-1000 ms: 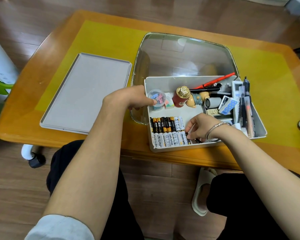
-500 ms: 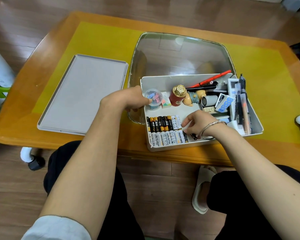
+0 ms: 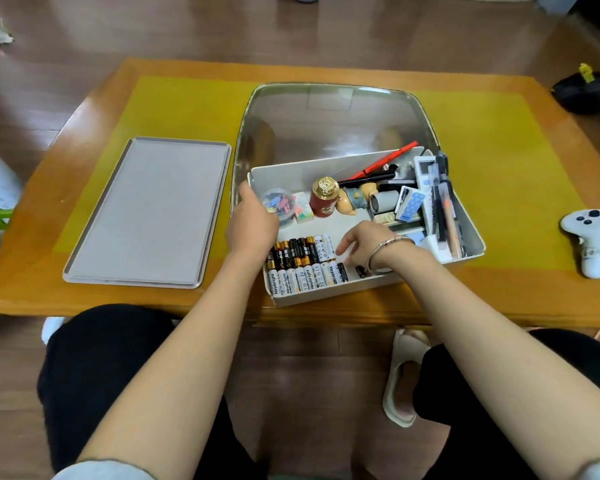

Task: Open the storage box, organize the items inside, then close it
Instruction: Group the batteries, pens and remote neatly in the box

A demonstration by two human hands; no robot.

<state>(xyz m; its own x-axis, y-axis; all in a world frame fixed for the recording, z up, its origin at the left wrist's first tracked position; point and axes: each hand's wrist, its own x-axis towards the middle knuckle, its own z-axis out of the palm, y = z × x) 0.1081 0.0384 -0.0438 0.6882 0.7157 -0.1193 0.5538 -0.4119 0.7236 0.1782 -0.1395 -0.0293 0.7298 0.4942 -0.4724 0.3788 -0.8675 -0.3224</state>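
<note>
A person is sitting at a low wooden table (image 3: 84,109), working over an open white box (image 3: 371,289) that is resting at the table's near edge, partly on a clear tray (image 3: 326,109). The box's grey lid (image 3: 146,213) is lying flat to the left, well apart from the box, so the opening step looks done. Inside, batteries (image 3: 300,263) are lying in two neat rows at the near left corner, which suggests sorting is well under way. The left hand (image 3: 252,221) is gripping the box's left wall, steadying it. The right hand (image 3: 364,245) is hovering just right of the rows with fingers loosely bent, holding nothing I can make out. Two small dark batteries (image 3: 350,271) are lying loose below it, seemingly next to be lined up. The back and right side are looking jumbled: a red jar (image 3: 324,199), a figurine (image 3: 352,200), a red pen (image 3: 385,164) and a heap of pens (image 3: 442,209). Tidying those and refitting the lid appear to be remaining.
</note>
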